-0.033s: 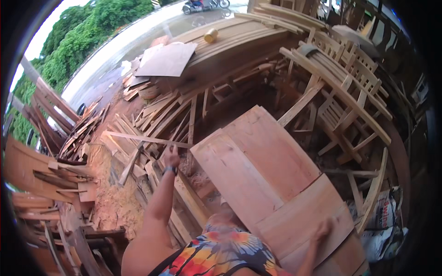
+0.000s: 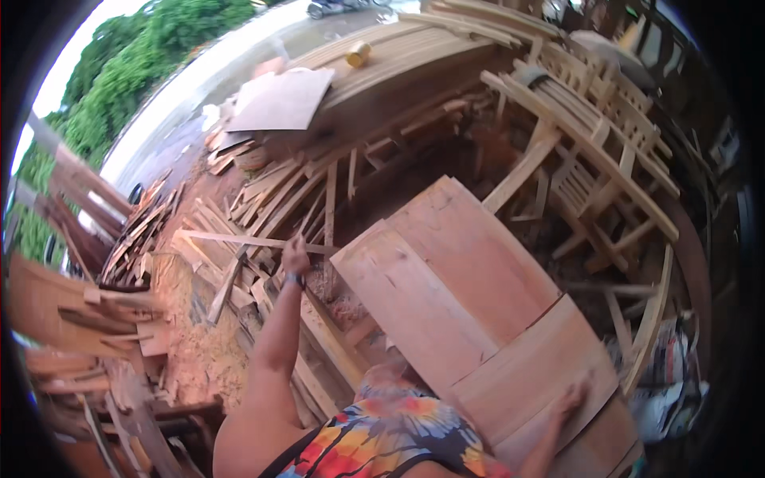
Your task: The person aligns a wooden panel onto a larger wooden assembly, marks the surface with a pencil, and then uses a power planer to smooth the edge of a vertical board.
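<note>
A wide wooden panel [image 2: 446, 291] of joined reddish boards lies tilted in front of me. Over its near part lies another board [image 2: 518, 378]. My right hand [image 2: 568, 401] rests on this board near its right edge, fingers stretched out. Beyond the panel's left corner is my left hand [image 2: 296, 256], raised at a thin wooden strip [image 2: 231, 238] that crosses behind it. Its fingers look pinched together; what they hold, if anything, is too small to make out.
Scrap slats [image 2: 271, 199] and sawdust [image 2: 211, 342] cover the ground at left. Stacked planks [image 2: 414, 56] stand at the back with a yellow can [image 2: 358, 54] on top. Wooden chair frames [image 2: 586, 151] crowd the right, above a white printed sack [image 2: 669, 382].
My left hand has moved up across the thin strip. My right hand has shifted slightly right on the board, its fingers flatter. The whole view has shifted a little.
</note>
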{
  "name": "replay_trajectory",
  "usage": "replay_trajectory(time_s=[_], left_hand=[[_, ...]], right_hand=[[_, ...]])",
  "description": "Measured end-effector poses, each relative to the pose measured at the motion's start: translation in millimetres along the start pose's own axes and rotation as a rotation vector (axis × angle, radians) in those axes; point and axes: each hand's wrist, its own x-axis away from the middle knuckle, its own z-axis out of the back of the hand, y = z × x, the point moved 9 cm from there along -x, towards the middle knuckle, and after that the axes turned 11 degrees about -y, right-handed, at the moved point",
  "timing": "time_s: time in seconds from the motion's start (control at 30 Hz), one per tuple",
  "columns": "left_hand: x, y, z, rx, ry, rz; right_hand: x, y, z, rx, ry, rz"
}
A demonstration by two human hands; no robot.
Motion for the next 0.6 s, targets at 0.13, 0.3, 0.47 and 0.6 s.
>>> replay_trajectory(time_s=[0.13,0.3,0.47,0.6], left_hand=[[-203,-13,-116,0.934,-0.704,0.094],[-300,-1,-166,0.983,-0.48,0.625],[-400,44,-118,1.274,-0.39,0.581],[-449,45,-133,1.343,-0.524,0.461]], right_hand=[[70,57,79,0.101,0.053,-0.732],[135,-50,114,0.17,-0.037,-0.863],[222,-44,81,0.134,-0.121,-1.036],[301,-46,54,0.008,-0.219,-1.221]])
